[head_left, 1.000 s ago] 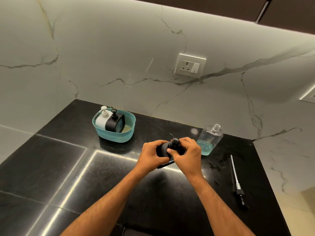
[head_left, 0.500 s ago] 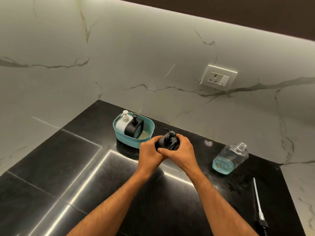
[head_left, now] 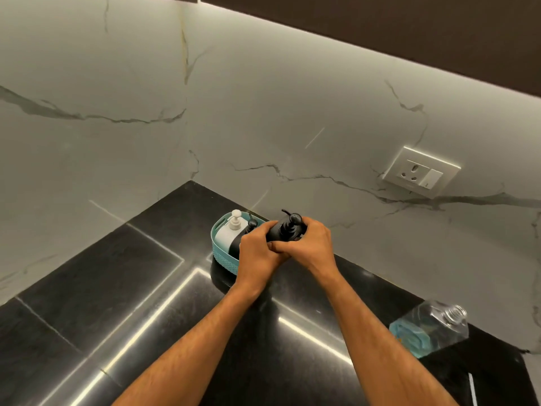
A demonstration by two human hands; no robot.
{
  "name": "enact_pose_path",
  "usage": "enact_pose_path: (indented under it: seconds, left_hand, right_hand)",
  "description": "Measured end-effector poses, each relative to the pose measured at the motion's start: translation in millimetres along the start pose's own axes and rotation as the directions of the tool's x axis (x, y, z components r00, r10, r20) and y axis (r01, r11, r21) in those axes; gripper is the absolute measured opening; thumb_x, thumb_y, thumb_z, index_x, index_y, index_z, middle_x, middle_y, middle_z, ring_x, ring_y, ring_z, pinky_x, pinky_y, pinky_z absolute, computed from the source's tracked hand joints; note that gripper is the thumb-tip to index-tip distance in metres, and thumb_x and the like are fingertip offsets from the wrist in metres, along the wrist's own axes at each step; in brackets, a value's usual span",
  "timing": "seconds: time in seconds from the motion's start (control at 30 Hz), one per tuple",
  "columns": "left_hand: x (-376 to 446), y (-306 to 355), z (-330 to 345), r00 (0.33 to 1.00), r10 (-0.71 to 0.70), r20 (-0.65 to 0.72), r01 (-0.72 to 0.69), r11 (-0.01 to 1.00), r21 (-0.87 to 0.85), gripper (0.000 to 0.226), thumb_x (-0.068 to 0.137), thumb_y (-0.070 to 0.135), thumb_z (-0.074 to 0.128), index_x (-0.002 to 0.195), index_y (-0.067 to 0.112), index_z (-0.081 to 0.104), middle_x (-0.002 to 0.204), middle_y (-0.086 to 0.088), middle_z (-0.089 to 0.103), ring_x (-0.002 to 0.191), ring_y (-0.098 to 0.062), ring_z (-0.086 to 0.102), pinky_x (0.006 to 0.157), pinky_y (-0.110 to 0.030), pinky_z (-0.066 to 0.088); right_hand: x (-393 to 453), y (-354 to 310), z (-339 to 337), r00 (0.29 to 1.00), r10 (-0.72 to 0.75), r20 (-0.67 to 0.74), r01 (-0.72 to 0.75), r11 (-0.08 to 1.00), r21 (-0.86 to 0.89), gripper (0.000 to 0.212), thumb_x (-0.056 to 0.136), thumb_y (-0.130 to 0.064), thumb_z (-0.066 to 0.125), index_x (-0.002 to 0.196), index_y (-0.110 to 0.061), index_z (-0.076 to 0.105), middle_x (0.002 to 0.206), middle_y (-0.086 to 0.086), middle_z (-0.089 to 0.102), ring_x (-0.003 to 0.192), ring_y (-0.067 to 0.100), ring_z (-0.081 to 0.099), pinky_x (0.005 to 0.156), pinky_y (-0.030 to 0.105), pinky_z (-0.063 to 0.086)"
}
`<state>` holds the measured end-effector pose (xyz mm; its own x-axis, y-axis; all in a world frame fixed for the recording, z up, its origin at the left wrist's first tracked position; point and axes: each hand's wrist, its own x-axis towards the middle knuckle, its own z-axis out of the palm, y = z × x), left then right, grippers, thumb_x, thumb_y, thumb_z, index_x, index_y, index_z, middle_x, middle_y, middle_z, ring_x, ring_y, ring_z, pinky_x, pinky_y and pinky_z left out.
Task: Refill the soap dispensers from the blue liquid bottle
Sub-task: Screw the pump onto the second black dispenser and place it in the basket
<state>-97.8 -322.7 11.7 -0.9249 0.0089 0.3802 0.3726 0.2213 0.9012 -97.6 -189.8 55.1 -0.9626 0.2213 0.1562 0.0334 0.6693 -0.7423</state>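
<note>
A black soap dispenser (head_left: 285, 228) with its pump on top is gripped between both hands. My left hand (head_left: 257, 253) wraps its left side and my right hand (head_left: 313, 244) its right side. They hold it over the right end of a teal basket (head_left: 218, 252), which contains a white dispenser (head_left: 229, 234) and another black dispenser (head_left: 251, 224), mostly hidden behind my left hand. The clear bottle (head_left: 433, 326) with blue liquid low inside stands uncapped at the right on the black counter.
The basket sits in the counter's back corner against the marble wall. A wall socket (head_left: 421, 171) is on the right wall. A pump tube (head_left: 472, 388) lies at the lower right edge of the black counter (head_left: 117, 273).
Both hands have carried the black dispenser left and back, from beside the clear bottle to over the basket's right end. The view has turned left, so the bottle now sits far right.
</note>
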Motion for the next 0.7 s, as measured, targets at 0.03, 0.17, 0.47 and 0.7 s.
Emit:
enact_pose_path:
  seconds: [0.03, 0.17, 0.47, 0.7]
  left_hand:
    - [5, -2, 0, 1.000, -0.004, -0.005, 0.004, 1.000, 0.006, 0.050, 0.070, 0.031, 0.090, 0.117, 0.034, 0.072, 0.093, 0.025, 0.073, 0.092, 0.007, 0.071, 0.081, -0.010, 0.054]
    - [19, -17, 2, 0.998, -0.048, -0.033, 0.049, 0.999, 0.015, 0.050, 0.072, 0.020, 0.091, 0.117, 0.030, 0.072, 0.101, 0.013, 0.076, 0.095, 0.000, 0.071, 0.085, -0.020, 0.059]
    - [11, -53, 17, 0.989, -0.120, -0.087, 0.132, 0.980, 0.149, 0.048, 0.073, 0.016, 0.088, 0.118, 0.020, 0.070, 0.106, 0.009, 0.072, 0.098, -0.005, 0.067, 0.088, -0.024, 0.057]
    - [-9, -68, 14, 0.976, -0.142, -0.167, 0.194, 0.912, 0.362, 0.052, 0.076, 0.005, 0.083, 0.125, 0.017, 0.071, 0.117, 0.005, 0.062, 0.110, -0.013, 0.058, 0.096, -0.028, 0.053]
  right_hand:
    - [5, -1, 2, 1.000, -0.011, -0.004, 0.011, 1.000, 0.008, 0.068, 0.041, -0.059, 0.084, 0.095, -0.019, 0.074, 0.086, -0.003, 0.074, 0.082, 0.012, 0.071, 0.072, 0.033, 0.063]
    - [25, 1, 15, 0.999, -0.046, 0.012, 0.046, 0.999, 0.010, 0.065, 0.041, -0.057, 0.085, 0.094, -0.020, 0.076, 0.083, -0.005, 0.075, 0.080, 0.009, 0.071, 0.074, 0.036, 0.063]
    - [43, 37, 49, 0.996, -0.024, 0.089, 0.028, 0.998, -0.049, 0.057, 0.041, -0.057, 0.084, 0.087, -0.024, 0.074, 0.077, -0.009, 0.072, 0.074, 0.005, 0.069, 0.071, 0.036, 0.061]
    - [41, 53, 73, 0.984, -0.046, 0.170, 0.070, 0.988, -0.136, 0.074, 0.043, -0.074, 0.083, 0.101, -0.031, 0.072, 0.092, -0.013, 0.063, 0.091, 0.005, 0.055, 0.076, 0.019, 0.045]
